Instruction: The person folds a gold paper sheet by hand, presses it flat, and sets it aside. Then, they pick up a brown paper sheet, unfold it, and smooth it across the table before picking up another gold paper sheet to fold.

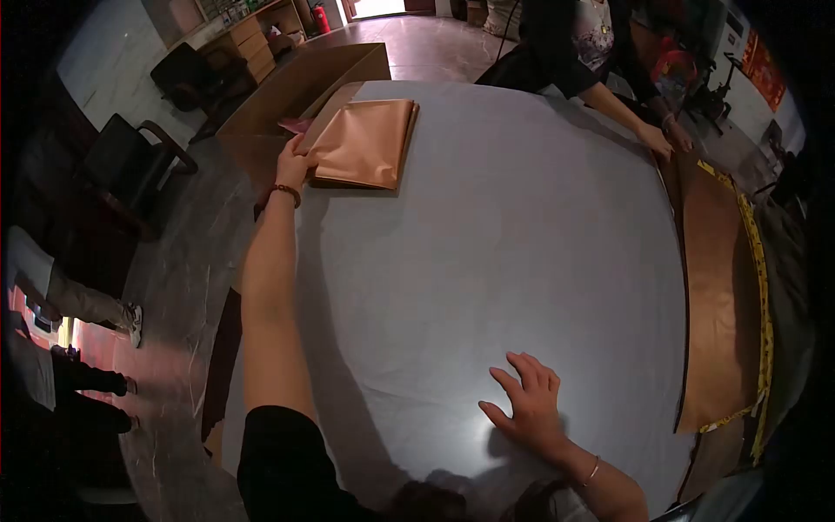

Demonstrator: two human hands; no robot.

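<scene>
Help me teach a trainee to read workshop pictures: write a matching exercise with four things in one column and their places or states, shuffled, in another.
Things
1. Left hand
2. Right hand
3. Other person's hands
4. Fire extinguisher

Places and states
A. Fingers spread, over the grey surface
B. Red, in the background
C. At the left edge of the folded copper-coloured material
D. By the far end of the brown panel

Right pairs: 1-C, 2-A, 3-D, 4-B

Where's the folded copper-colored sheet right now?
Head view, upper left: the folded copper-colored sheet lies on the grey tabletop near its far left corner, left hand at its left edge.
</scene>
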